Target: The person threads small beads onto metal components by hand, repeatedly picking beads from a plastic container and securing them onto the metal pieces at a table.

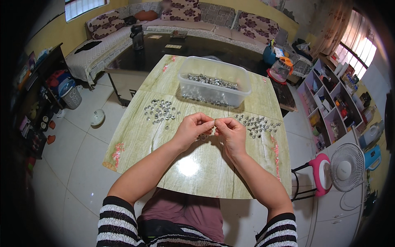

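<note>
Tub on far part of table, loose metal pieces inside; left hand and right hand together before tub; nut-like pieces spread left of hands, screw-like pieces right of hands, few small rings just below left hand; coffee table behind table, bottle on its left part; sofa behind coffee table; fan right of table

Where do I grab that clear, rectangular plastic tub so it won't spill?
Probably the rim of the clear, rectangular plastic tub, at both short ends, coming from left and right together: it's longest side to side, stands upright and open-topped, with silvery metal pieces inside.
</note>
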Demonstrator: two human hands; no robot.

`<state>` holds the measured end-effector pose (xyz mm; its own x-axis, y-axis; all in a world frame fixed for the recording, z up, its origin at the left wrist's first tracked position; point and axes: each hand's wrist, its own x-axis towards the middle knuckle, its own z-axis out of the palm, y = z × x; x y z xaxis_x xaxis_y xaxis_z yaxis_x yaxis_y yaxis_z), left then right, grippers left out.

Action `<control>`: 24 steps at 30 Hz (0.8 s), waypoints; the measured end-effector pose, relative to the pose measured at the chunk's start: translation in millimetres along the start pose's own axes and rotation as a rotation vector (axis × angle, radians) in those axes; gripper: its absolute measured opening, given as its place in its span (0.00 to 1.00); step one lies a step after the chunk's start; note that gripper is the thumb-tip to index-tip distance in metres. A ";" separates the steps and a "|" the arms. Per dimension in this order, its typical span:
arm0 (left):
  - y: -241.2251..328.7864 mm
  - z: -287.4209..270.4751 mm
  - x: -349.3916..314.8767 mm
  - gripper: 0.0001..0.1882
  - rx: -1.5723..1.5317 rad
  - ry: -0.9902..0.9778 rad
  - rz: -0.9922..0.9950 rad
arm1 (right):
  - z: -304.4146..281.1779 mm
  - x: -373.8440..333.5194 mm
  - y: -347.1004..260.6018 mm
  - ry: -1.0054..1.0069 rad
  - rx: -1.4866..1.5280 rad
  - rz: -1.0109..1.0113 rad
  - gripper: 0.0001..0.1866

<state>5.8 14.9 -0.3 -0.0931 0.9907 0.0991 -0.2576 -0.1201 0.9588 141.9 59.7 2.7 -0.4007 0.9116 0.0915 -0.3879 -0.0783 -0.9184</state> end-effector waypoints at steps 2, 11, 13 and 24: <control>0.3 -0.6 -0.7 0.08 -0.101 -0.017 -0.094 | -1.0 0.4 0.5 -0.029 -0.118 -0.095 0.05; -3.1 0.4 -1.4 0.12 -0.230 -0.140 -0.106 | -0.1 0.4 1.8 -0.167 -0.396 -0.389 0.05; -7.0 -3.0 0.2 0.13 -0.101 -0.134 -0.099 | -0.1 1.2 3.5 -0.166 -0.410 -0.408 0.05; -6.4 1.2 -0.1 0.18 0.070 -0.041 0.028 | -0.2 1.7 3.4 -0.164 -0.453 -0.413 0.06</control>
<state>8.7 15.6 -6.2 -0.0594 0.9889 0.1359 -0.1870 -0.1448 0.9716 140.1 61.1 -0.4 -0.4290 0.7535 0.4983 -0.1628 0.4780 -0.8631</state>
